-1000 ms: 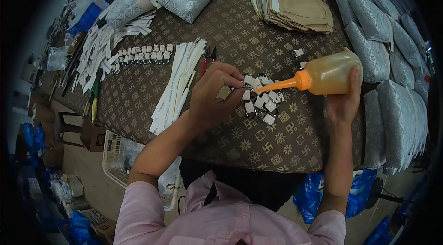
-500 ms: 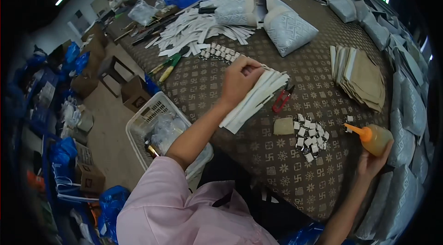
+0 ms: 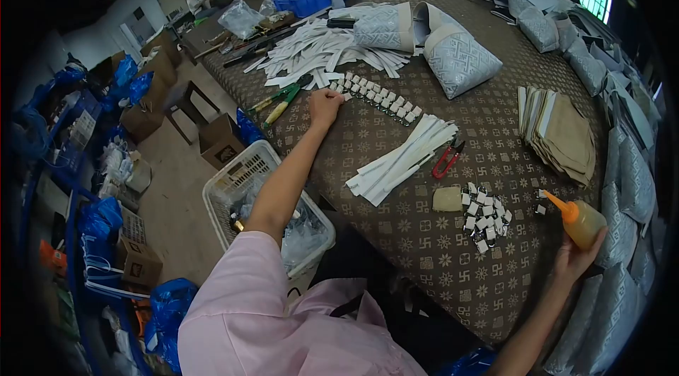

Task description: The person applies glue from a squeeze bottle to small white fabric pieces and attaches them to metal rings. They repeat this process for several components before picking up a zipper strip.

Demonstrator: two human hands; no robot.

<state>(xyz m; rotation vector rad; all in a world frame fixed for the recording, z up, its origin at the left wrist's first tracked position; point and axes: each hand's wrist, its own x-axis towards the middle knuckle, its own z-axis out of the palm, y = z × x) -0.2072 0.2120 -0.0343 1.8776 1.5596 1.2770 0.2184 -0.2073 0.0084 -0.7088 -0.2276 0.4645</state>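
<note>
My left hand (image 3: 326, 108) is closed, fingertips pinched at the near-left end of a row of small white-topped metal pieces (image 3: 382, 99). A pale bit shows at the fingertips, too small to name. My right hand (image 3: 576, 257) is wrapped around a squeeze bottle (image 3: 586, 226) of yellowish liquid, its orange nozzle tilted up to the left. Between the hands lies a bundle of white strips (image 3: 401, 160), with red thread snips (image 3: 448, 159) at its right. A tan block (image 3: 447, 199) touches a loose pile of the same small white-topped pieces (image 3: 485, 218).
Green-handled pliers (image 3: 283, 105) lie left of my left hand. Beyond are a heap of white strips (image 3: 311, 50) and patterned silver slipper-like uppers (image 3: 462, 61). Tan cut pieces (image 3: 560, 132) are stacked at right. A white basket (image 3: 212, 195) stands beside the table; another person (image 3: 192, 0) is far back.
My left hand has moved from the white strip bundle, away and to the left, to the end of the row of small pieces. My right hand still holds the bottle.
</note>
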